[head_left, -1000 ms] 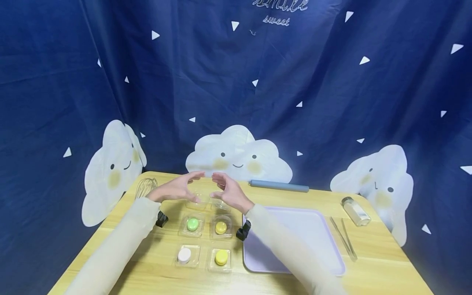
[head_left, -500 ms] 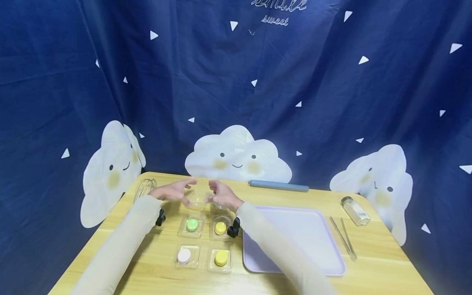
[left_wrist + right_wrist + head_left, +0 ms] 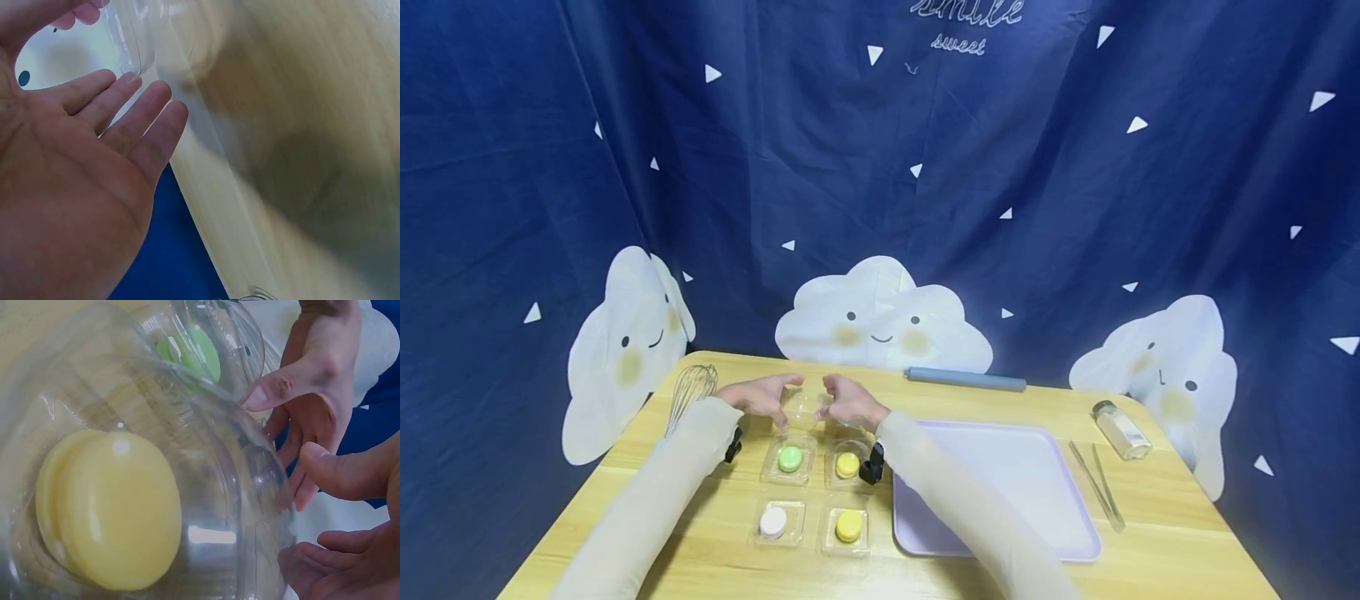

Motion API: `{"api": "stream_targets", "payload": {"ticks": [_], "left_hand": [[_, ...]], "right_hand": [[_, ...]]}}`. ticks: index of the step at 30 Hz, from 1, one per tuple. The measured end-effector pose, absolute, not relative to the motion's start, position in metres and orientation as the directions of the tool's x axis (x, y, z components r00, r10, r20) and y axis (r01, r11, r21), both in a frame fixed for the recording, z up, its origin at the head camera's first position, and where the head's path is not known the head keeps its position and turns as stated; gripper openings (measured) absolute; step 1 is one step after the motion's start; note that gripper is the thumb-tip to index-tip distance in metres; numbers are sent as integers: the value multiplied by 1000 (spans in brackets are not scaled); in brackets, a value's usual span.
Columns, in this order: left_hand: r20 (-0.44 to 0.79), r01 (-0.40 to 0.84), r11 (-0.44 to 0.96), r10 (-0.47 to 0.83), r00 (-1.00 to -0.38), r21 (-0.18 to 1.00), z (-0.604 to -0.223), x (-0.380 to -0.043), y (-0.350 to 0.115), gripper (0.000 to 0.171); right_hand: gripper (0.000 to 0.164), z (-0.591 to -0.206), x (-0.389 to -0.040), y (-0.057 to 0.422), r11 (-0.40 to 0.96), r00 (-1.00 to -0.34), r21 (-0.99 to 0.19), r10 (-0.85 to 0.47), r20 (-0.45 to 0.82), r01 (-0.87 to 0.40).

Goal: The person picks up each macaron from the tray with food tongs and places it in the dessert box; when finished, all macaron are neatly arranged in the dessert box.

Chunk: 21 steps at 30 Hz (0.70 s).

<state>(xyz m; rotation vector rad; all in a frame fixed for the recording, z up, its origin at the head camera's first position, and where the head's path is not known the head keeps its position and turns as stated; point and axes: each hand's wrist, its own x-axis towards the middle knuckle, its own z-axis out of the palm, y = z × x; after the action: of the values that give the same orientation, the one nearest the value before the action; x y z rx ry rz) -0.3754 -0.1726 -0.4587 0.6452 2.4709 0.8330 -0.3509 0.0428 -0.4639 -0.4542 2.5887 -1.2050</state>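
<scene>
At the back of the row, my left hand (image 3: 763, 397) and right hand (image 3: 852, 403) face each other on either side of a clear plastic dome (image 3: 802, 408). In the left wrist view, my left fingers (image 3: 147, 128) are straight, tips right by the clear plastic (image 3: 134, 37). My right thumb and fingers are spread apart in the right wrist view, beside the clear cover over a yellow macaron (image 3: 119, 509). Nearer the front are a green macaron (image 3: 790, 458), a pale pink macaron (image 3: 772, 522) and another yellow macaron (image 3: 848, 526), each in a clear plastic case.
A lilac tray (image 3: 1000, 546) lies under my right forearm. Tweezers (image 3: 1097, 487) and a dark-lidded jar (image 3: 1122, 430) are at the right. A whisk (image 3: 691, 392) sits behind my left wrist, and a blue-grey rod (image 3: 965, 379) lies along the back edge.
Both hands have come down toward the table around the clear dome. My right hand has also shifted left; my left hand drew back left, then came slightly right again.
</scene>
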Motion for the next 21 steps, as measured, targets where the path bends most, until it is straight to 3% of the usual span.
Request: {"api": "stream_targets", "payload": {"ticks": [21], "left_hand": [[-246, 233, 680, 529, -812, 695, -464, -374, -170, 98]], "right_hand": [[82, -470, -351, 40, 652, -910, -742, -387, -150, -155]]}}
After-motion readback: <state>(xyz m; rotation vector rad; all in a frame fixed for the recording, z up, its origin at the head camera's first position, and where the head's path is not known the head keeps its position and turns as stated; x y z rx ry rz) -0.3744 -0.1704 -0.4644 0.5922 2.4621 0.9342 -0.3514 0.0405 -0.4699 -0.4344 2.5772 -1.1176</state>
